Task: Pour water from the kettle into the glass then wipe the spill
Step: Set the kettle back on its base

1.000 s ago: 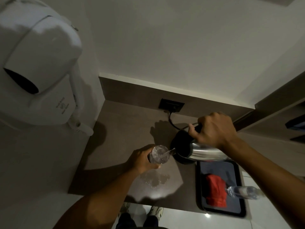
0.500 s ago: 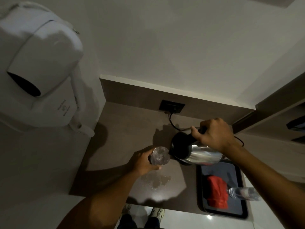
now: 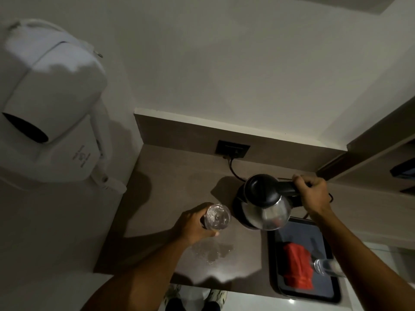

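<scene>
Left hand point(image 3: 193, 225) wrapped around the clear glass point(image 3: 217, 217), which stands just above the brown countertop point(image 3: 170, 198); right hand point(image 3: 313, 194) clenched on the black handle of the steel kettle point(image 3: 265, 205), which sits near-upright over its dark base, just right of the glass. At far left, a white wall-mounted hair dryer point(image 3: 49, 104) hangs on the pale wall beside the counter. Below the glass, a puddle of spilled water point(image 3: 211, 252) glistens on the countertop. At the rear, a low brown upstand carries a black wall socket point(image 3: 232, 149), from which a cord runs toward the kettle. At right, a black tray point(image 3: 278, 286) holds a red cloth point(image 3: 297, 268) and a clear bottle point(image 3: 325, 267) lying on its side, touching the cloth. Shoes point(image 3: 216, 296) and pale floor show beneath the counter's near edge.
</scene>
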A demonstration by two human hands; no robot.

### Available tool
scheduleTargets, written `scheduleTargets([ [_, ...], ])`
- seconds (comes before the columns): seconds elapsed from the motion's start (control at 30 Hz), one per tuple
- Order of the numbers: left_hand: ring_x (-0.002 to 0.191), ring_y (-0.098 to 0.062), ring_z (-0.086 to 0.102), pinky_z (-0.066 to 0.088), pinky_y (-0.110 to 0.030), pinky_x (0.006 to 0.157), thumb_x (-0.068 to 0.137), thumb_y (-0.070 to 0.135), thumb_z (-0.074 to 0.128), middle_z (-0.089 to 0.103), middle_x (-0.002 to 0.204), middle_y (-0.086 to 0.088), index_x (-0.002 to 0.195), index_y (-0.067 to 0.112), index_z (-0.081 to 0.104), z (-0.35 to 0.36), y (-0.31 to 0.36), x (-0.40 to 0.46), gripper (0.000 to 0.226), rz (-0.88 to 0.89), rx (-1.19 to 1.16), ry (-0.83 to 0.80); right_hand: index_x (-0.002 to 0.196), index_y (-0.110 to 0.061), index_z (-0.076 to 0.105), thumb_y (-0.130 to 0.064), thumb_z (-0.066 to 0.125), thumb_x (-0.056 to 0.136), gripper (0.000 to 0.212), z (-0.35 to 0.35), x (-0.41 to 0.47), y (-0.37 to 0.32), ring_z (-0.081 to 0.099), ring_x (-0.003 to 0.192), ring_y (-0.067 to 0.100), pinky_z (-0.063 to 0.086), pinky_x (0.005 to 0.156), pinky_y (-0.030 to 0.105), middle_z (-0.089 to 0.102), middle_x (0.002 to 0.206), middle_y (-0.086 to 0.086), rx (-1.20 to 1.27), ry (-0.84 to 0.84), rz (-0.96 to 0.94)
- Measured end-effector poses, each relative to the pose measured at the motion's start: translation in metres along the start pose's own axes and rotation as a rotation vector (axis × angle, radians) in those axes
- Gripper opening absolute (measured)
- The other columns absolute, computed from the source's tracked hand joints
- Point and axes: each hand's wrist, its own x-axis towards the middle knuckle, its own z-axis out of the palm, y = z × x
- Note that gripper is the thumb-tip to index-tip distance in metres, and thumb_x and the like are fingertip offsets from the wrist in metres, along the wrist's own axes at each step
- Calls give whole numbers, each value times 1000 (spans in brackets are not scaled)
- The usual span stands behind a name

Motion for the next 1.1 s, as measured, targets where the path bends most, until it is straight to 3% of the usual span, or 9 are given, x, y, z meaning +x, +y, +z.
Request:
scheduleTargets([
  [0.1, 118, -10, 60, 57, -35, 94, 47, 74, 75, 63, 133, 13, 140, 43, 43, 0, -1, 1, 103, -18, 10, -2, 44, -21, 55, -12, 54, 97, 54, 8, 4, 19, 43, 39, 1, 35, 44, 16, 51, 44, -10, 124, 60, 49],
  [0.17, 120, -10, 59, 56, -36, 94, 46, 76, 74, 62, 133, 14, 141, 43, 43, 2, -3, 3, 105, -28, 18, -2, 41, -24, 55, -6, 52, 97, 59, 13, 6, 27, 38, 37, 0, 28, 42, 15, 46, 38, -12, 188, 58, 69],
  [0.37, 124, -12, 57, 56, -38, 96, 45, 75, 71, 61, 135, 13, 138, 44, 45, 5, -2, 4, 102, -42, 27, -6, 45, -21, 50, -20, 55, 88, 43, 18, 12, 50, 37, 39, 4, 30, 46, 24, 46, 43, -9, 308, 115, 169],
  [0.43, 125, -12, 56, 55, -38, 97, 45, 76, 71, 60, 136, 13, 138, 44, 44, 5, -3, 6, 102, -48, 31, -13, 52, -13, 51, -21, 53, 86, 35, 17, 12, 58, 38, 40, 6, 34, 48, 26, 47, 46, -2, 327, 111, 189],
  [0.57, 123, -12, 57, 56, -38, 96, 49, 72, 77, 62, 135, 11, 140, 42, 46, 6, -4, 7, 101, -29, 38, -10, 56, -10, 49, -5, 46, 97, 41, 16, 8, 66, 44, 40, 2, 37, 44, 16, 52, 41, -9, 335, 92, 217],
  [0.67, 123, -13, 57, 55, -37, 97, 52, 64, 83, 63, 135, 8, 140, 38, 49, 5, -3, 7, 98, -20, 41, 1, 55, -11, 48, -5, 46, 97, 43, 17, 10, 65, 41, 40, 1, 35, 45, 19, 49, 40, -11, 342, 99, 237],
  [0.87, 117, -12, 62, 56, -31, 94, 53, 59, 85, 66, 129, 9, 139, 35, 51, 6, -5, 6, 96, 16, 17, 25, 58, -13, 50, -13, 49, 96, 38, 18, 11, 63, 45, 42, 0, 36, 46, 13, 52, 42, -15, 346, 92, 205],
  [1.03, 112, -10, 64, 57, -32, 92, 51, 59, 86, 68, 125, 11, 137, 38, 51, 8, -6, 5, 95, 22, 11, 30, 58, -15, 50, -33, 49, 86, 33, 22, 6, 62, 43, 48, 8, 36, 49, 22, 50, 51, -7, 351, 77, 150],
  [1.1, 109, -9, 65, 57, -31, 92, 54, 49, 91, 68, 125, 10, 137, 38, 51, 8, -6, 5, 92, 24, 16, 33, 58, -16, 51, -31, 49, 86, 32, 25, 5, 63, 43, 47, 6, 36, 49, 21, 51, 50, -8, 354, 103, 144],
])
